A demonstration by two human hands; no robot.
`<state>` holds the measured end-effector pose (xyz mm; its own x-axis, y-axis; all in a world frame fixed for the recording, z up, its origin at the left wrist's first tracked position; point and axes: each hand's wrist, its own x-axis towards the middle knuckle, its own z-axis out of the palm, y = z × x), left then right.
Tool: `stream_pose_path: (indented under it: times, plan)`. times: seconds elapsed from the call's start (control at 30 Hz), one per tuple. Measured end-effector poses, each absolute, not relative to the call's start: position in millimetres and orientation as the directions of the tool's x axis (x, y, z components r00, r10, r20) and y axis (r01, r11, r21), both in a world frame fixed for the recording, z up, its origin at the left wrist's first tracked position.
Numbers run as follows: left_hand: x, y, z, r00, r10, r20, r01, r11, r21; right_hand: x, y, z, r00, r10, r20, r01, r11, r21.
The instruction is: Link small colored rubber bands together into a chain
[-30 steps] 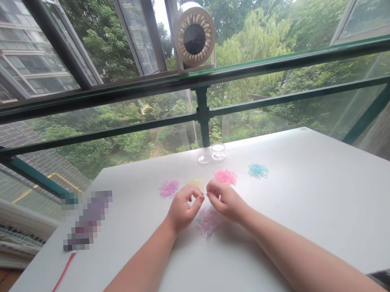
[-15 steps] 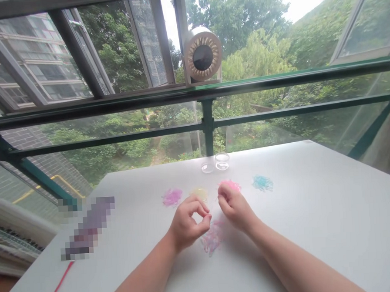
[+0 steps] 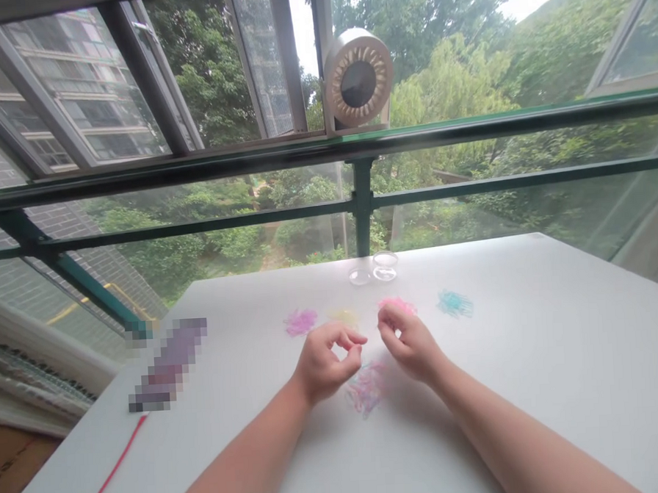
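My left hand hovers just above and left of a mixed-colour pile of small thin pieces, whose kind I cannot make out. Its thumb and forefinger curl together, tips close; anything between them is too small to see. My right hand is at the near edge of a pink pile, fingers closed in a pinch that hides what they hold. Similar piles lie in a row: purple, pale yellow, partly behind my left hand, and teal to the right.
Two clear round containers stand near the far edge of the white table. A blurred-out dark object lies at the left, with a red cable running from it. A railing and windows rise behind; a round fan-like device sits there.
The whole view has shifted slightly, so everything appears further right and a little higher. My left thumb and forefinger have loosened a little. My right hand stays by the pink pile.
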<state>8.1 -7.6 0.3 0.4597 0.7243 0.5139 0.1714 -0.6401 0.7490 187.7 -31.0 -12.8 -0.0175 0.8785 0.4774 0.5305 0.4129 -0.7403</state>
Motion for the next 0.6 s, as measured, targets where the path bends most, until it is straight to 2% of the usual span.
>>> stream_pose_path:
  times: [0.13, 0.3, 0.5, 0.6]
  plan:
    - [9.6, -5.8, -0.6, 0.420, 0.741, 0.524, 0.178, -0.634, 0.753, 186.2, -34.1, -9.8, -0.100, 0.884, 0.457, 0.538, 0.434, -0.723]
    - [11.1, -6.6, -1.7, 0.448, 0.729, 0.517, 0.162, -0.635, 0.755, 185.8, -34.9, -7.2, -0.035, 0.892, 0.451, 0.544, 0.396, -0.740]
    - [10.5, -2.4, -4.6, 0.413, 0.753, 0.513, 0.198, -0.624, 0.756, 186.1, -36.1, -6.0, -0.041, 0.907, 0.419, 0.514, 0.379, -0.770]
    - [9.8, -0.2, -6.3, 0.386, 0.775, 0.500, 0.201, -0.600, 0.775, 191.9, -34.8, -5.2, 0.041, 0.905, 0.424, 0.448, 0.363, -0.817]
